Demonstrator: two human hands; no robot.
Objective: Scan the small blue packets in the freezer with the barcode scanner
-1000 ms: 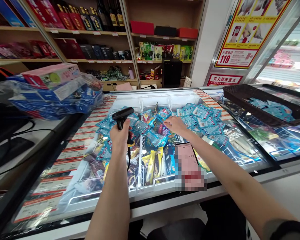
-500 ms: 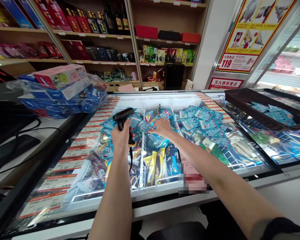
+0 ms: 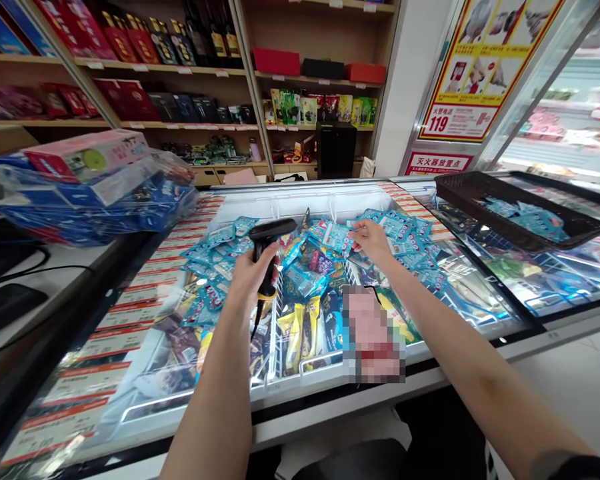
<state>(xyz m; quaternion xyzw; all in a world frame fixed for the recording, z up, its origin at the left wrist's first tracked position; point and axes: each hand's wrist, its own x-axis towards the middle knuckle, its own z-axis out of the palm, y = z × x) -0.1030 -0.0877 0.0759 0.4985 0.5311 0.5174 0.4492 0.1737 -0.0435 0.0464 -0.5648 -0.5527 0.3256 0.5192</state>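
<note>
My left hand (image 3: 253,272) is wrapped round the handle of a black barcode scanner (image 3: 272,231), whose head is turned to the right. Between the fingertips of my right hand (image 3: 373,241) is the edge of a small blue packet (image 3: 337,237), its pale printed side up. The packet is in front of the scanner head, a little way off. One heap of similar blue packets (image 3: 213,267) spreads left of the scanner, and another heap (image 3: 405,230) lies behind and right of my right hand. All of this is over the glass top of a chest freezer (image 3: 325,400).
Ice-cream wrappers (image 3: 300,333) show through the freezer glass. A phone (image 3: 373,333), partly blurred, lies near the front edge. A brown basket (image 3: 580,233) with blue packets stands at the right. Plastic-wrapped boxes (image 3: 95,193) are stacked at the left, with shelves behind.
My right hand has moved right, from the middle packets to beside the right heap, now pinching a packet. The scanner has turned and shifted slightly right. The whole view has shifted a little.
</note>
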